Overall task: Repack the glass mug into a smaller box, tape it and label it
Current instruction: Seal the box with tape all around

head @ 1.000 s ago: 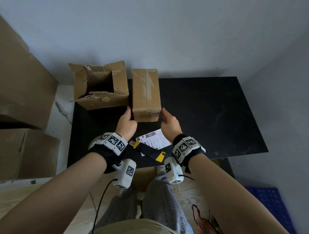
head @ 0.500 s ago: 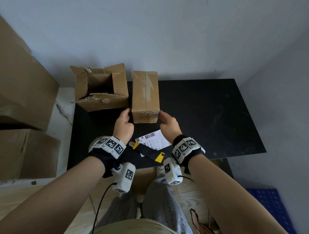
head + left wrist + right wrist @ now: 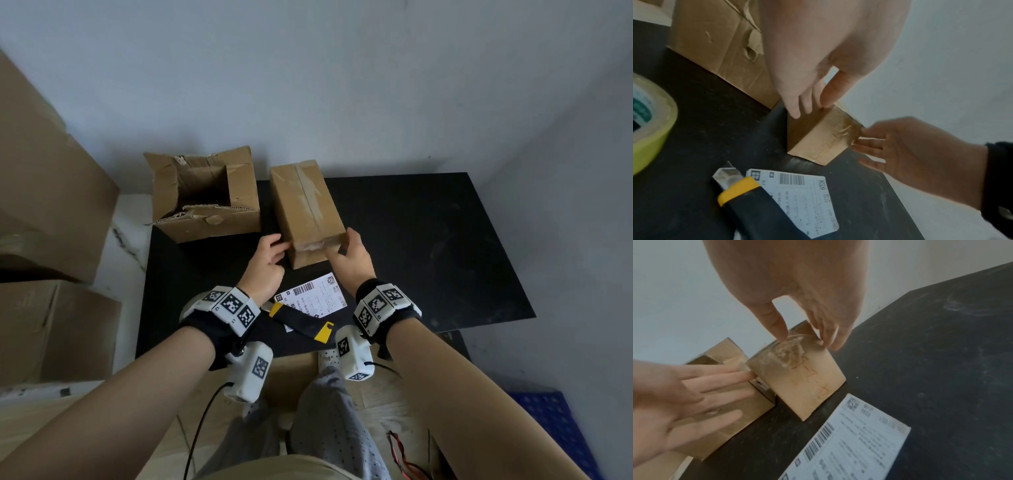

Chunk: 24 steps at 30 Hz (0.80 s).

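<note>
A small brown box (image 3: 306, 209), sealed along its top with clear tape, lies lengthwise on the black table (image 3: 428, 240). My left hand (image 3: 282, 245) touches its near left edge with straight fingers (image 3: 795, 112). My right hand (image 3: 342, 246) presses the near right corner, thumb on the crumpled tape of the end face (image 3: 795, 374), fingers (image 3: 830, 339) along the right side. A larger torn box (image 3: 205, 195) stands open just to the left. A white shipping label (image 3: 313, 296) lies near me. No glass mug shows in any view.
A black and yellow utility knife (image 3: 301, 322) lies partly on the label, blade out (image 3: 725, 177). A yellow-green tape roll (image 3: 651, 126) sits at the near left. Large cartons (image 3: 44, 212) are stacked left of the table. A blue crate (image 3: 555, 431) is on the floor at right.
The small box has turned a little between my hands, its near end swinging right. Both hands stayed at its near end.
</note>
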Each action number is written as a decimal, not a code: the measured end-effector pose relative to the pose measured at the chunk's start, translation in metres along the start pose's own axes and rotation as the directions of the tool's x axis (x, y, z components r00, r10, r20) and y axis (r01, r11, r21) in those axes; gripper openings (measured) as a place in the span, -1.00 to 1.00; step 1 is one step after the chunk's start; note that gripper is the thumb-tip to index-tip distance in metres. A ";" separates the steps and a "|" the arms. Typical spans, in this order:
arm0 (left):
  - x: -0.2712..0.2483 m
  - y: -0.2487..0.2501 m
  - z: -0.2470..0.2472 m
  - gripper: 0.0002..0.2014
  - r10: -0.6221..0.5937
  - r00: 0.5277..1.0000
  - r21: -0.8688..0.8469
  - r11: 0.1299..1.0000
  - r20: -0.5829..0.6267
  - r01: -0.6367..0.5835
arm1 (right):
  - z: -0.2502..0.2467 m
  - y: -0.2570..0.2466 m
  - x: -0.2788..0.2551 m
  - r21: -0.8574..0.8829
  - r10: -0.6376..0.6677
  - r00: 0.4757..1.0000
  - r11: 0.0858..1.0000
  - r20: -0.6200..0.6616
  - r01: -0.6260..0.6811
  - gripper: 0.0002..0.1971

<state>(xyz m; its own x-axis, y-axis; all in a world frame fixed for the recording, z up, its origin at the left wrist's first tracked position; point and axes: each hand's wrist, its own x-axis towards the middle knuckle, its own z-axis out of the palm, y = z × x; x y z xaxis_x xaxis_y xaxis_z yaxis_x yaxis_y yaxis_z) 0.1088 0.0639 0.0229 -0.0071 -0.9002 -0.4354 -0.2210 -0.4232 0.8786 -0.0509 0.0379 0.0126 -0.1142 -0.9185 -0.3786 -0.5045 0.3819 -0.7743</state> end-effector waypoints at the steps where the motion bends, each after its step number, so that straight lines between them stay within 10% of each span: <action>1: 0.000 0.000 0.003 -0.33 0.011 1.000 0.021 1.000 0.001 -0.011 | -0.001 -0.004 -0.001 -0.040 -0.017 1.000 0.999 -0.027 0.015 -0.23; 9: 0.014 0.027 -0.009 -0.27 0.300 0.951 0.556 0.779 0.076 -0.290 | 0.020 -0.035 0.003 -0.521 -0.138 0.990 0.848 -0.035 0.100 0.20; 18: 0.057 0.040 -0.018 -0.16 0.182 0.879 0.841 0.259 0.441 -0.475 | -0.001 -0.036 0.019 -0.586 -0.031 0.999 0.810 0.012 0.032 0.29; 24: 0.083 0.059 -0.006 -0.14 0.120 0.849 0.848 0.068 0.515 -0.525 | -0.053 -0.016 0.029 -0.608 -0.062 0.983 0.779 0.171 0.155 0.20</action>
<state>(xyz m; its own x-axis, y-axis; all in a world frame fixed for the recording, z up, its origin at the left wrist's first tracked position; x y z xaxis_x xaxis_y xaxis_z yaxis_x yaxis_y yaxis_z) 0.1016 -0.0366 0.0394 -0.5351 -0.7618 -0.3652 -0.8388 0.5305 0.1225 -0.0917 -0.0003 0.0403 0.0651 -0.9095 -0.4106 -0.9308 0.0930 -0.3536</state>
